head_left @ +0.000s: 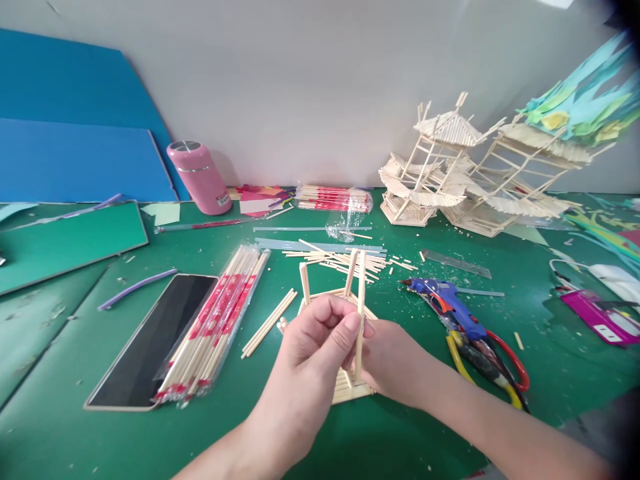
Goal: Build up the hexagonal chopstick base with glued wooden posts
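Green cutting-mat tabletop [350, 440] spreads under everything. Far right, against the wall: a finished pale wooden stick pavilion model [470, 180]. Left of centre, a long cellophane pack of bamboo chopsticks with red wrappers [215, 327] lies partly over a flat black panel [150, 340]. At the back stands a pink cylindrical flask [197, 177]. Right of your hands lies a blue hot-glue gun [447, 303], with red- and yellow-handled pliers [490, 360] just beside it.

Centre: a small half-built frame of pale wooden sticks [350, 387] sits on the mat, several posts standing upright from its flat base.

Your left hand [310, 347] is curled nearly closed, thumb and forefinger pinched on one thin upright wooden stick [361, 300] about midway up. Your right hand [395, 360] is also closed, gripping the frame low down at the base of that same stick; its fingertips are hidden behind the left hand. The two hands touch each other.
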The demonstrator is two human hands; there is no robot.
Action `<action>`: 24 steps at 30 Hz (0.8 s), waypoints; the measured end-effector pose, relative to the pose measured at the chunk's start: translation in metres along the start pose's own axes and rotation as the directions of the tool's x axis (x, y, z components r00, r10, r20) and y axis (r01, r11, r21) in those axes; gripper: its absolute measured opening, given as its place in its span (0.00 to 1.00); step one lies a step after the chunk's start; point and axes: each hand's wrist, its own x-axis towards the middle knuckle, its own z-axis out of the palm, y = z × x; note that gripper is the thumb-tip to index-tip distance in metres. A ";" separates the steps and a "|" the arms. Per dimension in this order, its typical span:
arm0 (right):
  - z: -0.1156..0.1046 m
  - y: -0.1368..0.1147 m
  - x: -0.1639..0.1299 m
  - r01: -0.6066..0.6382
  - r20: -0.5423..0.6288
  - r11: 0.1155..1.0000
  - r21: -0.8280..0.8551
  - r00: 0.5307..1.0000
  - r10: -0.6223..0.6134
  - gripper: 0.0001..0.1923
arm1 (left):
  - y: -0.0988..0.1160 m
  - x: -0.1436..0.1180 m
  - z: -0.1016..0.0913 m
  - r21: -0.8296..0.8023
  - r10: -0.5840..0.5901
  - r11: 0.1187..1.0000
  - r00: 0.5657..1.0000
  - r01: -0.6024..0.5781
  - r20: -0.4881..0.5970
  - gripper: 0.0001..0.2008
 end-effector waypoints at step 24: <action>-0.026 0.018 -0.038 -0.295 0.027 0.395 0.870 0.828 0.559 0.14 | -0.045 0.013 0.000 0.144 -0.173 0.973 0.983 0.179 -0.053 0.11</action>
